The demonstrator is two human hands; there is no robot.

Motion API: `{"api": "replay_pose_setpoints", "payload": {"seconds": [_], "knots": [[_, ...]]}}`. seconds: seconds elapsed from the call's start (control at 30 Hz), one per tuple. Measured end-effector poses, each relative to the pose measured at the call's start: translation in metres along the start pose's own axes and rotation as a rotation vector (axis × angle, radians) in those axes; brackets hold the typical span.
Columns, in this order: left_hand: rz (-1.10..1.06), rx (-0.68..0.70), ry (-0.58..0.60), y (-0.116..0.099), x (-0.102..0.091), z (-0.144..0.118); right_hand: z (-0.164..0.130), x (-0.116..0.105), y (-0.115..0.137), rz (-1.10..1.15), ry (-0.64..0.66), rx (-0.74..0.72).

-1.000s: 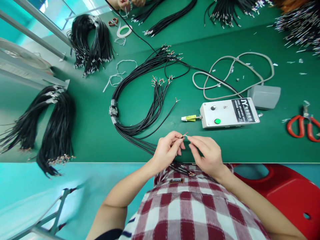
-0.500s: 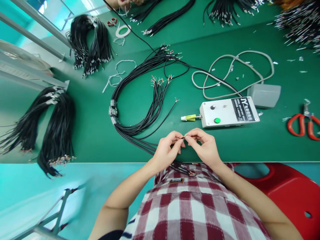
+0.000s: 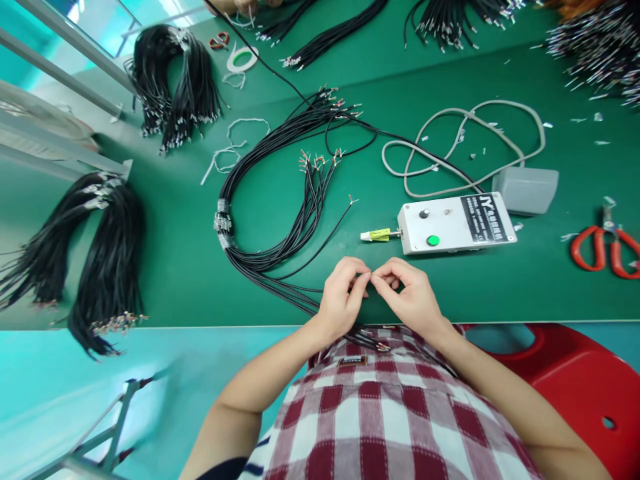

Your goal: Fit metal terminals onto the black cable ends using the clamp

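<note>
My left hand (image 3: 343, 297) pinches the end of a black cable, most of it hidden behind my fingers. Fingertip to fingertip with it, my right hand (image 3: 410, 293) is closed on the thin wires at that end, which barely show. The bundle of black cables (image 3: 245, 167) curves over the table to my left, taped together at its middle. Some of its stripped ends (image 3: 383, 347) hang over the table edge by my apron. Just beyond my hands lies a white control box (image 3: 440, 227) with a green button and a yellow-and-white tip (image 3: 376, 235).
Red-handled cutters (image 3: 607, 247) lie at the right, near a grey adapter (image 3: 527, 190) with a looped cord. Cable bundles (image 3: 175, 87) lie at the left and far side, beside a tape roll (image 3: 243, 60). Another person's hand (image 3: 243, 7) shows at the top. A red stool (image 3: 575, 380) stands right.
My fingertips have drawn closer together, and the wire end that showed between them is now mostly covered. My left hand has shifted slightly right.
</note>
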State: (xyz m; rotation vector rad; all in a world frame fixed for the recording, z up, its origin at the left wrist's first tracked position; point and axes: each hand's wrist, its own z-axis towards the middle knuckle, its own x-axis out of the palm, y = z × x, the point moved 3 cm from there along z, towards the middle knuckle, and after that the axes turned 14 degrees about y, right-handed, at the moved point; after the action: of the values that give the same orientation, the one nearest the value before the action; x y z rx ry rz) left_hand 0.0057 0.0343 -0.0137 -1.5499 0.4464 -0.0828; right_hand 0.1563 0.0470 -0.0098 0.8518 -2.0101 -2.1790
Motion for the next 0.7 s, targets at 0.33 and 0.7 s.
{"api": "replay_pose_setpoints", "payload": {"seconds": [0.33, 0.7], "knots": [[0.131, 0.012, -0.009, 0.01, -0.004, 0.001, -0.002, -0.005, -0.005, -0.331, 0.001, -0.056], [-0.098, -0.125, 0.064, 0.017, -0.013, 0.013, 0.014, -0.008, 0.02, -0.935, 0.059, -0.244]]}}
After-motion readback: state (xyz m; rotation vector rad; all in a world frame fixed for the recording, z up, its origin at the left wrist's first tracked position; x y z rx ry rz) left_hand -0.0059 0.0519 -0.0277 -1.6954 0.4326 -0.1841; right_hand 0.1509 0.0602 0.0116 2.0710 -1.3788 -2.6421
